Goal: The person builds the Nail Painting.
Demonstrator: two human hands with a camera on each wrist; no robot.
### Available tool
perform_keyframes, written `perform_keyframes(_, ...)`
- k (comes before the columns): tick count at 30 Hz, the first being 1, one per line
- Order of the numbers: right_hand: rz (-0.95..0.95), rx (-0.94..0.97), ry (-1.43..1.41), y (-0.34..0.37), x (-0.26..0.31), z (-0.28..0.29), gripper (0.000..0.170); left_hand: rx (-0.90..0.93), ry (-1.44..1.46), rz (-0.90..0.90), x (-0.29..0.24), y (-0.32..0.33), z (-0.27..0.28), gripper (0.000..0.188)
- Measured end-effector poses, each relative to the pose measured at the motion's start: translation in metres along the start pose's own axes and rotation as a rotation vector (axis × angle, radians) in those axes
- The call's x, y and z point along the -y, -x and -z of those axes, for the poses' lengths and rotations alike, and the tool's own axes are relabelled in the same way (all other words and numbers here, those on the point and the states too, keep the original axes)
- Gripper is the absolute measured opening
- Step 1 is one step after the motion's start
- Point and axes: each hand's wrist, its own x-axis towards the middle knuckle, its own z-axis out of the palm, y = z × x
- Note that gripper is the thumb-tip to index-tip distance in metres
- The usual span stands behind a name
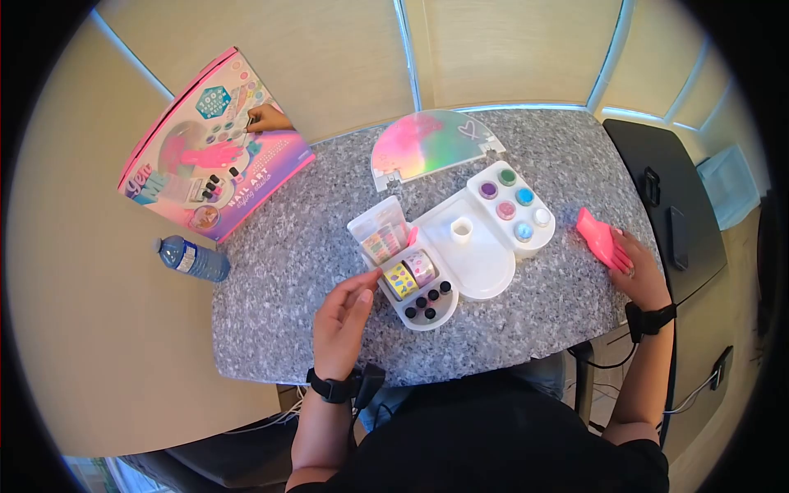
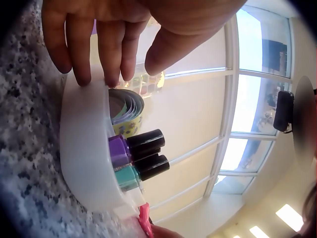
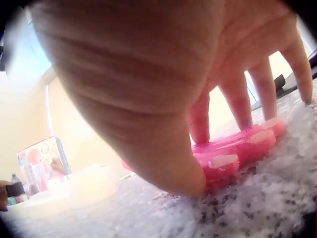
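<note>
A pink plastic hand (image 1: pixel 601 239) lies on the speckled table at the right. My right hand (image 1: pixel 638 272) is over its finger end, thumb and fingertips touching the pink hand (image 3: pixel 237 148) in the right wrist view. My left hand (image 1: pixel 343 322) touches the left wall of the white tray (image 1: pixel 485 267) with relaxed fingertips. Beside those fingers, the tray holds yellow tape (image 1: pixel 400 280), a pink patterned roll (image 1: pixel 420 267) and several black-capped polish bottles (image 1: pixel 433 295). Its far right section carries several small coloured pots (image 1: pixel 505 211). In the left wrist view, fingertips rest on the white tray wall (image 2: pixel 84 144).
Behind the tray lies a rainbow half-round lid (image 1: pixel 431 148). At the left stand a nail art box (image 1: pixel 218 148) and a water bottle (image 1: pixel 193 258). Sticker sheets (image 1: pixel 380 232) stand in the tray's back left. A black surface (image 1: pixel 657 181) adjoins the table's right edge.
</note>
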Motion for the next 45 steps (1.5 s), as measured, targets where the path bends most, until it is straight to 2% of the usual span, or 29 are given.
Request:
perform_keyframes(2,0.066,-0.174,0.061,-0.001,-0.002,-0.006,0.077,0.052,-0.033,0.006,-0.002,-0.002,-0.004,0.034)
perform_keyframes(9,-0.012,-0.193,0.033,-0.009,0.017,0.000,0.067,0.114,-0.025,0.027,0.000,-0.001,-0.013,0.037)
perform_keyframes(11,-0.193,-0.178,-0.432,-0.009,0.036,0.006,0.069,0.129,-0.043,0.024,0.001,-0.001,-0.015,0.038)
perform_keyframes(12,-0.192,-0.177,-0.430,-0.009,0.049,0.011,0.069,0.128,-0.040,0.024,0.000,0.000,-0.017,0.038)
perform_keyframes(14,-0.084,-0.104,-0.928,-0.010,0.083,0.015,0.074,0.152,-0.052,0.022,-0.001,0.002,-0.020,0.039)
perform_keyframes(15,0.005,-0.116,-0.963,-0.011,0.101,0.010,0.068,0.155,-0.052,0.024,-0.001,0.001,-0.021,0.039)
perform_keyframes(16,0.002,-0.117,-0.964,-0.013,0.112,0.006,0.068,0.172,-0.051,0.026,0.000,0.000,-0.021,0.040)
perform_keyframes(18,-0.123,0.063,-1.396,-0.021,0.128,-0.003,0.067,0.193,-0.050,0.028,-0.001,-0.001,-0.024,0.040)
perform_keyframes(19,-0.209,0.062,-1.394,-0.027,0.134,-0.014,0.069,0.205,-0.063,0.028,-0.002,-0.002,-0.026,0.040)
perform_keyframes(20,-0.208,0.061,-1.394,-0.030,0.143,-0.016,0.069,0.216,-0.076,0.027,-0.002,-0.002,-0.027,0.040)
perform_keyframes(22,-0.095,0.096,-1.152,-0.035,0.163,-0.021,0.066,0.219,-0.068,0.028,-0.001,-0.002,-0.030,0.040)
perform_keyframes(24,-0.082,0.057,-1.101,-0.041,0.178,-0.032,0.060,0.220,-0.057,0.031,0.000,-0.001,-0.032,0.041)
perform_keyframes(26,0.504,-0.422,-0.343,-0.058,0.175,-0.063,0.056,0.233,-0.042,0.030,0.000,-0.001,-0.033,0.041)
perform_keyframes(27,0.199,-0.187,-0.315,-0.037,0.208,-0.041,0.058,0.232,-0.040,0.030,0.000,-0.001,-0.033,0.041)
perform_keyframes(32,0.158,-0.153,-0.252,-0.037,0.232,-0.049,0.061,0.234,-0.043,0.037,0.000,0.000,-0.034,0.041)
perform_keyframes(37,0.191,-0.275,-0.077,-0.039,0.236,-0.060,0.064,0.243,-0.057,0.023,0.004,-0.001,-0.033,0.041)
perform_keyframes(40,0.209,-0.358,-0.068,-0.040,0.232,-0.066,0.063,0.244,-0.053,0.028,0.004,-0.002,-0.033,0.041)
perform_keyframes(45,0.196,-0.298,-0.078,-0.041,0.233,-0.064,0.065,0.243,-0.063,0.026,0.005,-0.003,-0.034,0.041)
